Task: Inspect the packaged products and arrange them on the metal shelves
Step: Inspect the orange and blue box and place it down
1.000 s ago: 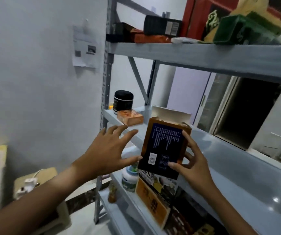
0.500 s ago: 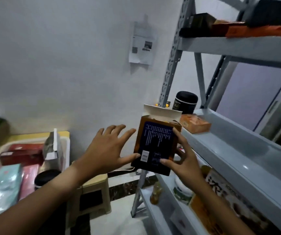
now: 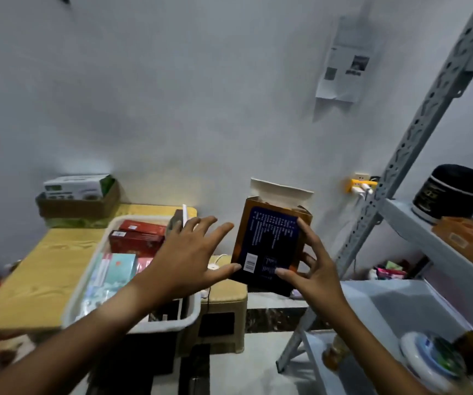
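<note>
White wall fills the head view's background, with a yellow table (image 3: 38, 269) and a white bin (image 3: 132, 323) of boxed products at lower left and the metal shelves (image 3: 440, 246) along the right edge. At frame center the brown carton (image 3: 269, 243) stands upright in the air with its top flap open; the right hand (image 3: 315, 275) pinches it between thumb and fingers, and the left hand (image 3: 189, 258) is spread wide, its thumb tip touching the carton's lower left corner. To finish the inspection well, steady the carton with both hands, close the flap, then seat it flat on a shelf beside the black jar (image 3: 452, 192).
</note>
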